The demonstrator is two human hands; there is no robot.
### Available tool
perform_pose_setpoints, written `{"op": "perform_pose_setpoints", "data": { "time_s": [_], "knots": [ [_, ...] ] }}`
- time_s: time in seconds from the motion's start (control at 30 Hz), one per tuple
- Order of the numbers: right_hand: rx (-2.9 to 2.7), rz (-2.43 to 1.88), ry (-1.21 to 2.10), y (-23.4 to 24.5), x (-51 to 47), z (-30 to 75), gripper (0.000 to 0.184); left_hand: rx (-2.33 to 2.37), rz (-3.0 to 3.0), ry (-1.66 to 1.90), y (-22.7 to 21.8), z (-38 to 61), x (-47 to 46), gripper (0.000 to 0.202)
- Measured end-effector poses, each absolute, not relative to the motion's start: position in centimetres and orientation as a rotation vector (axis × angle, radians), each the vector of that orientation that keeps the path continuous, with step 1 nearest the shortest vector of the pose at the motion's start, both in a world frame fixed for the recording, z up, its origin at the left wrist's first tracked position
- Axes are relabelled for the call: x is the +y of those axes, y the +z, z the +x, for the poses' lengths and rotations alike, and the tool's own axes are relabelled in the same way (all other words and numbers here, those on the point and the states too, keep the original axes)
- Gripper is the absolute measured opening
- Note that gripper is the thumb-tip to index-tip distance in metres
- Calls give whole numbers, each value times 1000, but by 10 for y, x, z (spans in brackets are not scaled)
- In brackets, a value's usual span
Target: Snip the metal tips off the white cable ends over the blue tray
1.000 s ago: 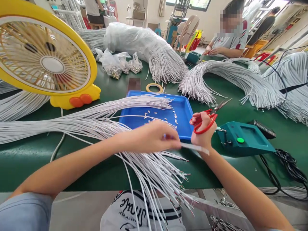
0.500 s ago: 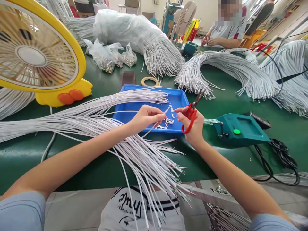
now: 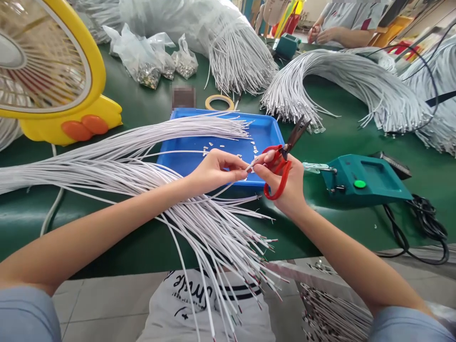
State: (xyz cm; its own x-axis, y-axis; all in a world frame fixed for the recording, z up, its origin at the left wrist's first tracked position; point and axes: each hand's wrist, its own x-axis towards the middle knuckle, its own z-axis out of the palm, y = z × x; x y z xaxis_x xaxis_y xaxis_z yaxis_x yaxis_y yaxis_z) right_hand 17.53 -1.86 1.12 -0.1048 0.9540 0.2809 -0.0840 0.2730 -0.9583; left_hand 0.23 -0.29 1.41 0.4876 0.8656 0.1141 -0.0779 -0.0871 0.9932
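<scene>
Over the front of a blue tray (image 3: 272, 133), my left hand (image 3: 215, 171) pinches a white cable (image 3: 251, 165) close to its end. Red-handled scissors (image 3: 296, 135) hang on my right hand (image 3: 290, 183), blades pointing up and away. The thumb and forefinger of that hand meet at the cable's tip and cover it in part. Small white pieces (image 3: 255, 148) lie scattered in the tray. A split bundle of white cables (image 3: 199, 218) spreads under my left forearm, one branch reaching over the tray and the other hanging past the table edge.
A yellow fan (image 3: 96, 90) stands at the left. Behind the tray are a tape roll (image 3: 210, 103), plastic bags of small parts (image 3: 142, 71) and more cable bundles (image 3: 320, 66). A green device (image 3: 366, 183) with black cords sits at the right. Another person (image 3: 342, 28) works across the table.
My two hands have come together, and my right fingers now touch the cable's end. The camera view has tilted down, so the table's far side sits higher in the picture.
</scene>
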Motion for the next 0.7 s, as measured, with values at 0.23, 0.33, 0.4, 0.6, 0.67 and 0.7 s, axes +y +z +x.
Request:
{"op": "perform_pose_setpoints", "data": {
  "time_s": [0.23,0.33,0.4,0.6,0.67,0.7],
  "knots": [
    [-1418,-913,1018,14,-21,173,21,759,1346,859,17,3,-6,14],
    [-1435,-939,990,14,-22,172,19,794,1363,876,16,3,-6,14],
    [-1446,-945,972,14,-23,173,17,800,1377,882,14,3,-6,17],
    [-1458,-983,985,14,-23,175,13,857,1512,927,8,3,-3,23],
    [-1457,-987,1023,14,-23,175,15,874,1560,933,6,3,-2,23],
    [-1457,-989,1039,14,-22,175,17,882,1571,932,5,3,-2,23]
  ]
}}
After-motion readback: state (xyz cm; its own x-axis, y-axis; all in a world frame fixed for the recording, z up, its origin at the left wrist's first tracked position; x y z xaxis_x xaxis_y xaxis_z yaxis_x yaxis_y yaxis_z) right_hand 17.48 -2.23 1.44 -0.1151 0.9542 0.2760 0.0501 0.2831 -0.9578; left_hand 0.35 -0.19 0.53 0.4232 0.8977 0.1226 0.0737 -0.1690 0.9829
